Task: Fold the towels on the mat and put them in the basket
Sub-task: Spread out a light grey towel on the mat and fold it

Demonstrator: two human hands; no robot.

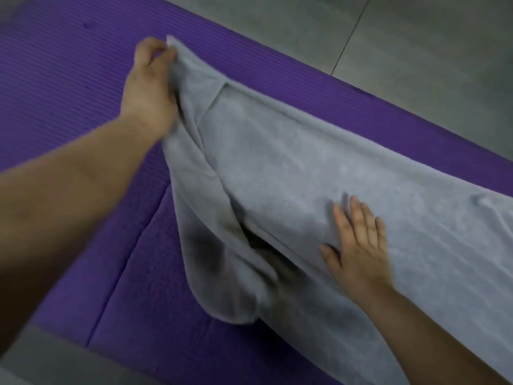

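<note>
Now, right hand (358, 245) flat on towel (305, 151)

No readable text, labels, brands, numbers or signs.

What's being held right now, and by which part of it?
The left hand pinches the grey towel at its far corner, that end raised off the purple mat. The right hand holds nothing; it lies flat on the towel.

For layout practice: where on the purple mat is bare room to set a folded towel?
Bare mat lies left of the left hand, and near, below the lifted end of the grey towel. Rightward, towel and right hand cover it.
</note>
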